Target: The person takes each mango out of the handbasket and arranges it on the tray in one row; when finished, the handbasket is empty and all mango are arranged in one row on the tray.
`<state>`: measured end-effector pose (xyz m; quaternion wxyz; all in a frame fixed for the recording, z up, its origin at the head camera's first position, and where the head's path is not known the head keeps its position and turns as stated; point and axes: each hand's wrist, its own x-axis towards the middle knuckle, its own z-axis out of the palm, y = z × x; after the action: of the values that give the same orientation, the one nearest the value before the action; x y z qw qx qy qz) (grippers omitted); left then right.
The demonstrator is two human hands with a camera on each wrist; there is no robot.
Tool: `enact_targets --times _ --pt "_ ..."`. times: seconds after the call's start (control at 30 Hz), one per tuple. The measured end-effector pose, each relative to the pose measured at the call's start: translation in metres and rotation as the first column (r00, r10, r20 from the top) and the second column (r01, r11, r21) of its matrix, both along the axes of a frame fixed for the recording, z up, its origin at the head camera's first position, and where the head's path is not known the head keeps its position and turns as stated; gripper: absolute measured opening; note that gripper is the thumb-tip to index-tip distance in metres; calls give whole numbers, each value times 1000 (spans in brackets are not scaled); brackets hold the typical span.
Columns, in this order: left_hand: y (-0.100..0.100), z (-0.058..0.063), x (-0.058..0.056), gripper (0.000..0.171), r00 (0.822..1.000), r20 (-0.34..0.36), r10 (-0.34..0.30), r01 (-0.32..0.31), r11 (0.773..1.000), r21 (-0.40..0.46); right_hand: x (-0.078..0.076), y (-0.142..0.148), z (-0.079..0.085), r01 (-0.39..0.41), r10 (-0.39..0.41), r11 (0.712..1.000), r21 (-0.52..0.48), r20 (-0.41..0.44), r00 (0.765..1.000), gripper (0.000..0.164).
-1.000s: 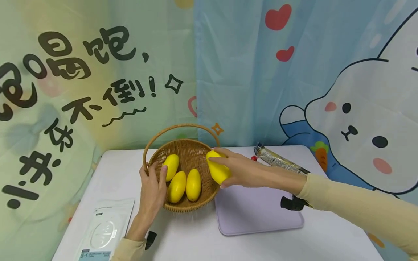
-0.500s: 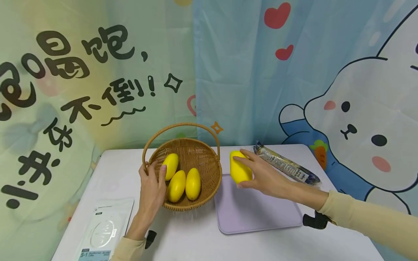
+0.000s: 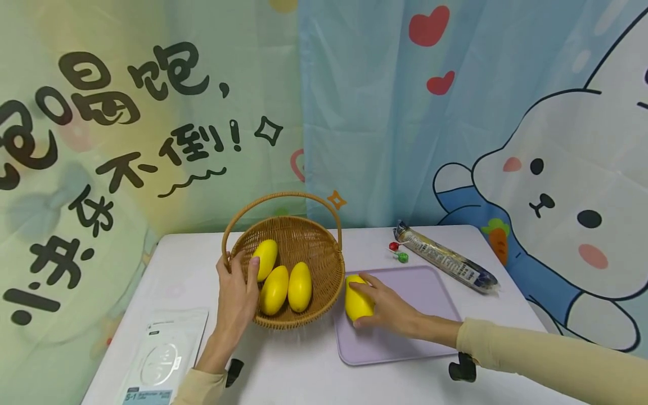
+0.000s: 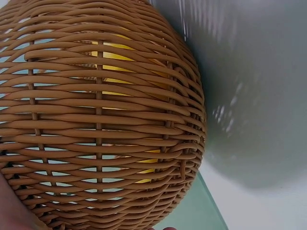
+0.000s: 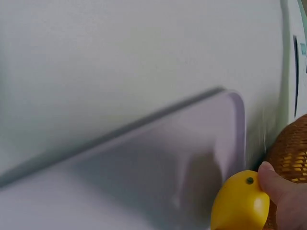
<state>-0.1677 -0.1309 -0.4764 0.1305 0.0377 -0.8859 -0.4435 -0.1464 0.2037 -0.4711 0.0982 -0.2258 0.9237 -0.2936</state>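
Note:
My left hand (image 3: 234, 298) grips the left rim of a round wicker basket (image 3: 304, 239) with an arched handle, thumb inside. The basket tilts toward me, and three yellow mangoes (image 3: 300, 288) lie in it. Its woven side (image 4: 105, 110) fills the left wrist view, with yellow showing through gaps. In my right hand (image 3: 392, 310) is another mango (image 3: 356, 301), held between thumb and fingers over the left part of a lilac tray (image 3: 417, 292). The right wrist view shows my thumb (image 5: 273, 184) against this mango beside its green stem spot; its lower part is cut off there.
Behind the tray lie a long wrapped packet (image 3: 445, 257) and two small bead-like pieces, one red (image 3: 394, 246) and one green (image 3: 402, 257). A white pouch (image 3: 164, 354) lies at the table's left. A printed curtain (image 3: 354, 112) hangs behind the table.
My right hand has carried the mango from the basket's right rim out to the right, then down and slightly left over the tray. My left hand and the basket stay in place.

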Motion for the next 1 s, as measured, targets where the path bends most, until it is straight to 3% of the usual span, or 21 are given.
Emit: enact_targets --times 0.2,0.5,0.73,1.0 --pt "0 -2 2 75 1000 8 -7 7 1000 -4 4 -6 -14 -30 31 999 -14 21 999 80" --pt "-1 -1 1 73 1000 -7 1 -1 1000 -9 5 -6 -18 -17 18 1000 -5 56 998 82" --pt "-3 -2 1 73 1000 -3 0 0 1000 -12 4 -5 -14 0 -1 1000 5 87 996 83" --pt "-4 -1 2 74 1000 10 1 -1 1000 -4 0 0 -1 40 -42 998 47 50 998 85"
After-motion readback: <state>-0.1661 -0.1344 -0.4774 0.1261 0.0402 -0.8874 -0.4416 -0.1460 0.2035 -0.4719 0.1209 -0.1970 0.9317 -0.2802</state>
